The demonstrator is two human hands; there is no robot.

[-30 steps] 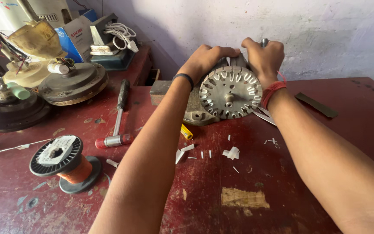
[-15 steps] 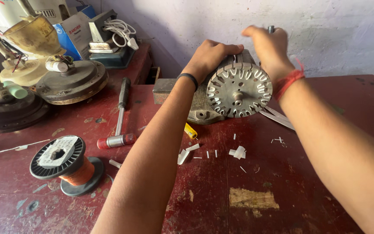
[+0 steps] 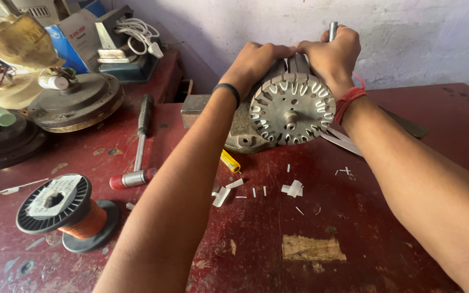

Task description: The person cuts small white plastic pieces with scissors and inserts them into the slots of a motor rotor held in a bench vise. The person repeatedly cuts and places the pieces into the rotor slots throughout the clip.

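Note:
A round slotted metal motor core (image 3: 291, 110) stands on edge on the red worktable (image 3: 310, 228), its slotted face towards me. My left hand (image 3: 253, 61) grips its top left rim. My right hand (image 3: 332, 54) wraps over the top right and is closed around a metal rod (image 3: 333, 29) that sticks up above the fingers. Behind the core sits a grey metal housing (image 3: 240, 127). A black band circles my left wrist and a red thread my right wrist.
Small white paper scraps (image 3: 291, 189) lie in front of the core. A hammer (image 3: 137, 146) and a spool of copper wire (image 3: 63, 209) lie at left. Fan motor parts (image 3: 74, 100) crowd the far left. A yellow-handled tool (image 3: 230, 161) pokes out under my left arm.
My right hand lifted off the core with the rod, then came back down onto the top right rim. The left hand kept its grip.

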